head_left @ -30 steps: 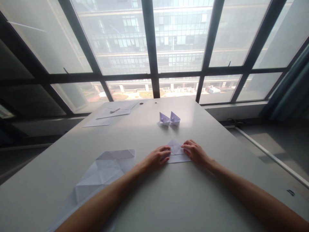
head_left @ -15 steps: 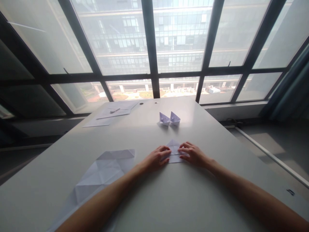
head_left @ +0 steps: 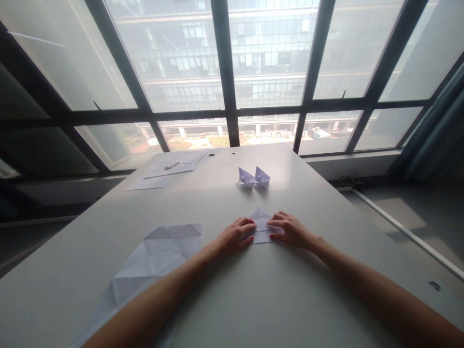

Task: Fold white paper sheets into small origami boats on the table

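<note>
A folded sheet of white paper (head_left: 260, 236) lies on the table between my two hands, with a triangular peak pointing away from me and a straight flap along the near side. My left hand (head_left: 235, 237) grips its left side, thumb below and fingers above. On the right side, the curled fingers of my right hand (head_left: 291, 231) hold the paper in the same way. Beyond my hands stand two small folded paper boats (head_left: 246, 179), side by side. The paper's outer corners are partly hidden under my fingers.
A large creased sheet of paper (head_left: 155, 258) lies to the left, partly under my left forearm. Flat sheets (head_left: 152, 182) with a white pen-like object (head_left: 172, 165) on them lie at the far left of the white table (head_left: 290, 295). Windows (head_left: 268, 58) rise behind.
Almost nothing differs. Both hands stay on the folded paper in the same grip; the whole view has shifted very slightly.
</note>
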`<state>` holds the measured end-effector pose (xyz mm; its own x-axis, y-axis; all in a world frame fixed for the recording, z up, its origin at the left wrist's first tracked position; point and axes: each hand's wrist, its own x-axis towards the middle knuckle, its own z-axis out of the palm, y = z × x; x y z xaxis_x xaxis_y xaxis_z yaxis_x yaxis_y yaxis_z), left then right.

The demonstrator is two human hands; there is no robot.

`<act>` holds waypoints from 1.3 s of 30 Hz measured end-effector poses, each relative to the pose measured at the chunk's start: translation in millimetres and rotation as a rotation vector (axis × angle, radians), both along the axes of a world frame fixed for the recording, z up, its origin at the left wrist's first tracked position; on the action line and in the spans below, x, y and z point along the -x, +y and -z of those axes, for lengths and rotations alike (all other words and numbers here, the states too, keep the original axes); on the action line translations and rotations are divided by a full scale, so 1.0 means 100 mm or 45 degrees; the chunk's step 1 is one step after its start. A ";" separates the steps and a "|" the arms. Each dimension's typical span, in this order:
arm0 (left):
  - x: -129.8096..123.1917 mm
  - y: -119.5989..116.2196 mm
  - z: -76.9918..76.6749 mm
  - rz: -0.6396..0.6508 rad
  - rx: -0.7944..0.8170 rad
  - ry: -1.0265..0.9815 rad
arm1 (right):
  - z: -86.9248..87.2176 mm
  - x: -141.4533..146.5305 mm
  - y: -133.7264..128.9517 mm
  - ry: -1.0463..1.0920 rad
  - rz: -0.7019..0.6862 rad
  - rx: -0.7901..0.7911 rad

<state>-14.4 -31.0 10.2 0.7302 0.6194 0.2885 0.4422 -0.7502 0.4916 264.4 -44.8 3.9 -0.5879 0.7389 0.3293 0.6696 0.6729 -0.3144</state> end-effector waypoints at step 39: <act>0.02 0.10 0.13 -0.039 -0.154 -0.053 | -0.04 0.04 -0.06 -0.021 -0.021 -0.141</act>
